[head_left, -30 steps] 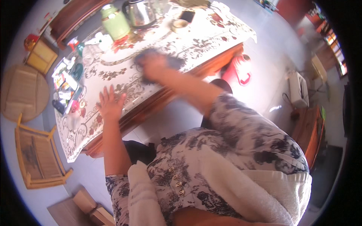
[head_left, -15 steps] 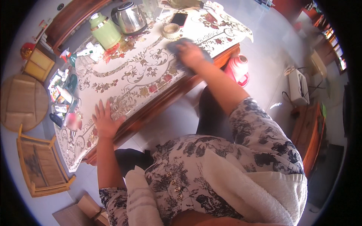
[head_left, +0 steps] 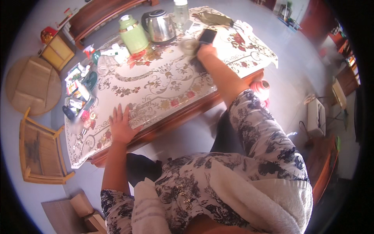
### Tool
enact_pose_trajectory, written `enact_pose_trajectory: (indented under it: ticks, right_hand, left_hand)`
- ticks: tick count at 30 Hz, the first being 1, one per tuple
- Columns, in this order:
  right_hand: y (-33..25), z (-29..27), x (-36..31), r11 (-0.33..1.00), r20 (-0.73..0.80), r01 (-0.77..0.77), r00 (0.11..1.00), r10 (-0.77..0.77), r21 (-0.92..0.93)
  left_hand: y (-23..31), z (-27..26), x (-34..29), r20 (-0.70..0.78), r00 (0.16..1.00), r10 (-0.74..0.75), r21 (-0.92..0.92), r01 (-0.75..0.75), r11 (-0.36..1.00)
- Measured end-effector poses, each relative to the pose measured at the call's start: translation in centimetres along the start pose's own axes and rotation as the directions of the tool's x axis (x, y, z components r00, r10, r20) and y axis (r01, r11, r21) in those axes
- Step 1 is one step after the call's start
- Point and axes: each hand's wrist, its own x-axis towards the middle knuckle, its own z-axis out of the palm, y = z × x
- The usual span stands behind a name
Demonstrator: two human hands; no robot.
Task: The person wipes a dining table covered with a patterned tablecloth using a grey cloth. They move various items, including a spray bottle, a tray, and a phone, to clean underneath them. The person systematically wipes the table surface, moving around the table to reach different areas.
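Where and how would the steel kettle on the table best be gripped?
The steel kettle is probably best taken by its dark handle, coming from above left: it stands upright, and the handle loops out on that side. The green flask stands close by there, so a level reach looks cramped.

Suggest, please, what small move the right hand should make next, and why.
I would probably draw the right hand and the dark cloth slightly toward the table's near edge, since they are close to the black phone and the pale round container; pushing farther that way could nudge either one.
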Motion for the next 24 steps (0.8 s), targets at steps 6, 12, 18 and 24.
enact_pose_trajectory:
  ticks: [6, 12, 18, 24]
  right_hand:
    - [-16.6, 6.9, -16.6, 0.641, 0.065, 0.767, 0.639, -0.767, 0.032]
    - [-17.2, 6.5, -23.1, 0.598, -0.037, 0.792, 0.606, -0.795, 0.12]
    - [-16.9, 5.7, -22.7, 0.66, 0.071, 0.747, 0.656, -0.751, 0.076]
    - [-17.2, 6.0, -23.2, 0.632, 0.054, 0.771, 0.63, -0.775, 0.074]
  left_hand:
    - [0.1, -1.0, -0.2, 0.005, 1.0, -0.013, -0.014, 0.013, 1.0]
    - [-0.3, -0.1, -1.0, -0.039, 0.998, -0.039, -0.057, 0.037, 0.998]
    - [0.3, -0.5, -0.7, -0.006, 0.997, -0.071, -0.127, 0.07, 0.989]
    - [0.0, -0.8, -0.9, 0.012, 0.996, -0.094, -0.112, 0.095, 0.989]
